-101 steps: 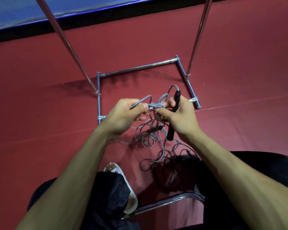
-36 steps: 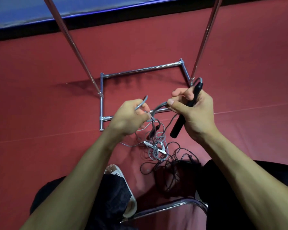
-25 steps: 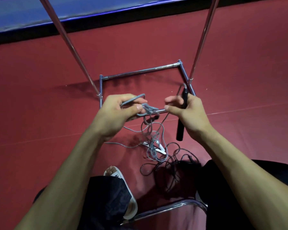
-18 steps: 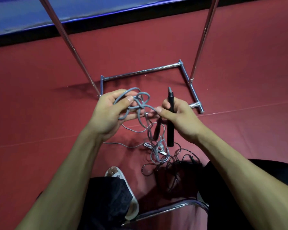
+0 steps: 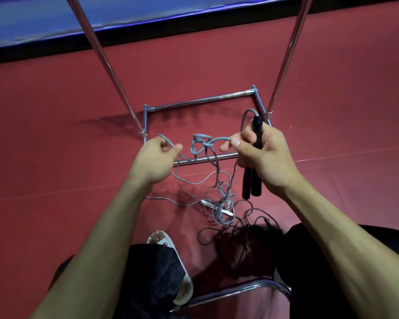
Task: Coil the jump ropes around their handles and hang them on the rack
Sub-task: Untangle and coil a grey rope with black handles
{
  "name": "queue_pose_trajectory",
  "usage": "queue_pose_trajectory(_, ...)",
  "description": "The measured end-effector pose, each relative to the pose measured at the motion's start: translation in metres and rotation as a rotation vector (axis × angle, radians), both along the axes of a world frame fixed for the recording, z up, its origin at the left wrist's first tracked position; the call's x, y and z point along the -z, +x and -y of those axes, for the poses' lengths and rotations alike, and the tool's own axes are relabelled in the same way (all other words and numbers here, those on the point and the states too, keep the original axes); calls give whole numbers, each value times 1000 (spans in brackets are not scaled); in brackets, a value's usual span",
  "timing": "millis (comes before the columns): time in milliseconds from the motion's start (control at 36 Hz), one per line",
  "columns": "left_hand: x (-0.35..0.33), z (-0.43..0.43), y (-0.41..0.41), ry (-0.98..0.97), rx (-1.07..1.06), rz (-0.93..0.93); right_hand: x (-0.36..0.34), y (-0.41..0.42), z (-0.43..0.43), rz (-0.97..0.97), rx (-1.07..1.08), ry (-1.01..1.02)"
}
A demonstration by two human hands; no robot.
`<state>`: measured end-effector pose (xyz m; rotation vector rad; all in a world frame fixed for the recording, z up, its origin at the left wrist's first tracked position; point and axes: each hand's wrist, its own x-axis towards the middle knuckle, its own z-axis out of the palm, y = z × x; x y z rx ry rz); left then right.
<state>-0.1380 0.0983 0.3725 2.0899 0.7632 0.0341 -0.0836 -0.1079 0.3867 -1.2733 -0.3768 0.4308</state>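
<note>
we are holding a grey rope (image 5: 202,143) up between both hands above the red floor (image 5: 55,134), over the near bar of the rack (image 5: 198,101). our left hand (image 5: 156,160) is curling its fingers and pinching one strand of the rope between thumb and forefinger, with a small loop poking out above the knuckles. our right hand (image 5: 263,155) is closing round two black handles (image 5: 251,185), gripping them side by side and roughly upright, while its thumb and forefinger are pinching another strand of the same rope. between the hands the rope is bunching into a loose knot, and several strands are trailing from it down to the floor, tangling there round small white pieces (image 5: 207,203) we cannot make out. nearer to us a black rope (image 5: 244,229) is lying in a messy heap on the floor beside our right leg. the rack's square base is sitting on the floor ahead, its two shiny poles (image 5: 106,63) rising past the top of the view. a white sandal (image 5: 168,244) is showing on our left foot, a curved chrome tube (image 5: 228,292) is crossing below it, and a blue mat (image 5: 55,17) is bordering the floor's far edge.
</note>
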Motion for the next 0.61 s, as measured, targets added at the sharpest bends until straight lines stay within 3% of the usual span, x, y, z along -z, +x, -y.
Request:
queue_pose_trajectory(28, 6, -1, -1, 151, 27, -58, 0, -1, -1, -2, -10, -1)
queue_pose_trajectory(83, 3, 3, -3, 120, -14, -47, 2, -1, -2, 0, -22, -5)
queue_pose_trajectory(139, -7, 14, -4, -153, 68, 65, 4, -1, -4, -3, -20, -14)
queue_pose_trajectory(222, -19, 33, -5, -707, 211, 82, 5, 1, -5, -9, -33, -16)
queue_pose_trajectory(250, -19, 35, -5, -777, 216, 93, 5, 1, -5, -6, -30, -27)
queue_pose_trajectory(361, -20, 34, -3, -745, 114, 166, 6, 5, -3, 15, 74, -136)
queue_pose_trajectory(500, -20, 23, -6, -601, 170, 207, 7, 11, 2, 18, 226, -210)
queue_pose_trajectory(611, -25, 17, -7, -715, 137, 205, 6, 9, 1, 104, 266, -282)
